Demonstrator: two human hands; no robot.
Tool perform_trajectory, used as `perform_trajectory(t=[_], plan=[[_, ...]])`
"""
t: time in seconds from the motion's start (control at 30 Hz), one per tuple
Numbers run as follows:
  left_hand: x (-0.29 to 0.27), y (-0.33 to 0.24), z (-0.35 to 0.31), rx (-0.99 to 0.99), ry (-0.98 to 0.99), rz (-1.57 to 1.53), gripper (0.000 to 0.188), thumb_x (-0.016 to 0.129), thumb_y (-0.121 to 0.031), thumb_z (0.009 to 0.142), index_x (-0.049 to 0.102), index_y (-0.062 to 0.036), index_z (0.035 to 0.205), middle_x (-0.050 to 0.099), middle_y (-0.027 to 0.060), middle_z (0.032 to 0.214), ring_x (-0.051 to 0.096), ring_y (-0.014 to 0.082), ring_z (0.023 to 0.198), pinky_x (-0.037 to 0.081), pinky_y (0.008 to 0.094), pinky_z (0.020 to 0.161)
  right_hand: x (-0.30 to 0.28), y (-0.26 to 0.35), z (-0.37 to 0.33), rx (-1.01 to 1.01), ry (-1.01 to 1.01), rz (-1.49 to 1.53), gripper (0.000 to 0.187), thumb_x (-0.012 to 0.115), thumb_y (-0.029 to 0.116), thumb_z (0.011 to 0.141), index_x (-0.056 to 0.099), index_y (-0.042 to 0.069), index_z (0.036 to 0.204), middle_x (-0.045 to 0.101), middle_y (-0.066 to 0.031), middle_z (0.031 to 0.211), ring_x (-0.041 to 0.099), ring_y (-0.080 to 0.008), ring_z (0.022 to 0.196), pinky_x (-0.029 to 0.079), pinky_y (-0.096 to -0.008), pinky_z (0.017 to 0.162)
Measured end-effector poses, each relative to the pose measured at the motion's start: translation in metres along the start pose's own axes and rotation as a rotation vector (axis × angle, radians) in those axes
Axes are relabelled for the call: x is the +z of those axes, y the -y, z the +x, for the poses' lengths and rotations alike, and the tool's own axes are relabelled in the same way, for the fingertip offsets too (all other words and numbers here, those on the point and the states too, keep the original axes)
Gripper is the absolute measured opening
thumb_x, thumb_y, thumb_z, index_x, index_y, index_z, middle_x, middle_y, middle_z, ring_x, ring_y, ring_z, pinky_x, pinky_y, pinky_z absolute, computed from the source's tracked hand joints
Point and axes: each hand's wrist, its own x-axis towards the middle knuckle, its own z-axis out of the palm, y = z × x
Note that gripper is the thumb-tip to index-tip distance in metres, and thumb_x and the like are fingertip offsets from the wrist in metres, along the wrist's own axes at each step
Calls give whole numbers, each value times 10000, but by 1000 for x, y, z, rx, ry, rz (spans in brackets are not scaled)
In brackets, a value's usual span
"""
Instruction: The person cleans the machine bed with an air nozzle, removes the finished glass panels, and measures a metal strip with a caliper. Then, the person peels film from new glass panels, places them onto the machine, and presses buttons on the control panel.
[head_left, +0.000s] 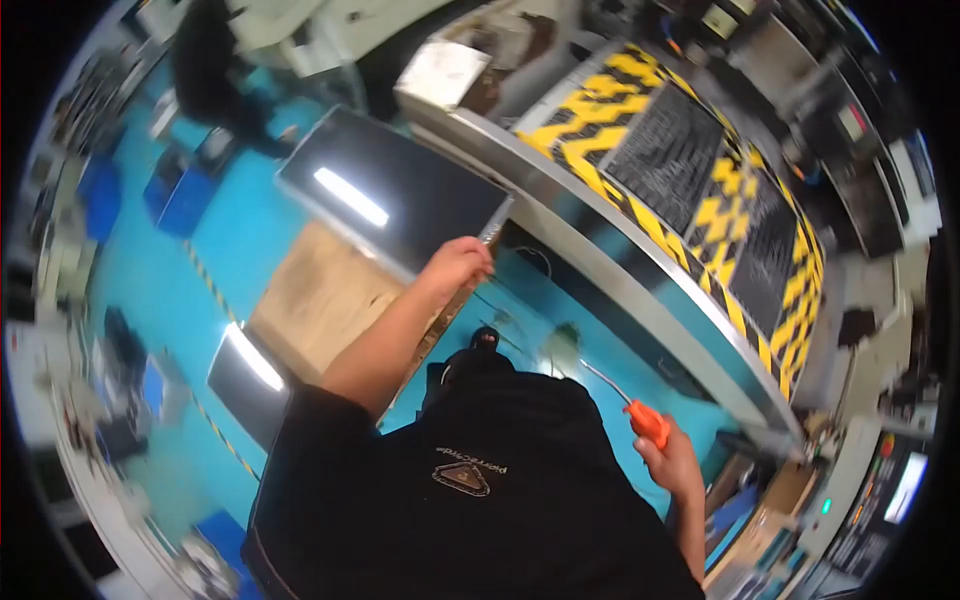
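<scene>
Fingers of the right hand (675,463) wrap round an orange-handled screwdriver (648,423); those of the left hand (456,267) curl at the corner of a dark panel (400,185) on a brown tabletop (320,285), though whether they grip it I cannot tell. Positioning the panel seems in hand; the next move likely calls for a firm hold there.

Orange-handled screwdriver (645,419) — slanted, dark glossy panel (395,190) — silver-edged
</scene>
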Motion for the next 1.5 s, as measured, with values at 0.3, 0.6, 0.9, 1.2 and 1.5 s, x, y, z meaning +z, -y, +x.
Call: perform_trajectory(t=[0.3,0.6,0.9,1.2,1.5], plan=[[-29,-27,72,96,-29,437,81,534,-36,830,614,-43,836,619,60,708,578,163,651,448,287,598,38,134,67,173,-58,-246,482,682,466,873,568,38,1063,667,-228,885,630,-449,879,508,-469,741],[-53,-20,31,441,127,1634,766,641,-421,867,312,-176,1514,148,245,1584,106,526,1432,133,659,1117,-130,195,54,242,-314,-586,389,685,374,871,649,4,984,671,-204,872,644,-376,821,490,-434,736],[-61,-18,31,474,145,1653,809,600,-495,884,262,-156,1537,112,245,1595,76,505,1449,93,657,1126,-139,269,160,107,-212,-1073,425,656,439,874,652,15,905,659,-200,807,641,-397,805,496,-462,708],[-60,-19,32,479,135,1629,806,612,-485,873,278,-165,1533,115,231,1600,73,489,1456,85,642,1137,-111,303,240,152,-108,-1158,441,653,435,896,683,-2,947,696,-160,846,683,-339,820,534,-444,735],[-57,-21,29,441,144,1620,807,617,-467,870,275,-161,1533,111,234,1600,62,484,1461,65,633,1143,-126,303,225,184,-136,-1273,348,691,376,862,719,32,908,704,-137,841,690,-332,821,542,-429,737]])
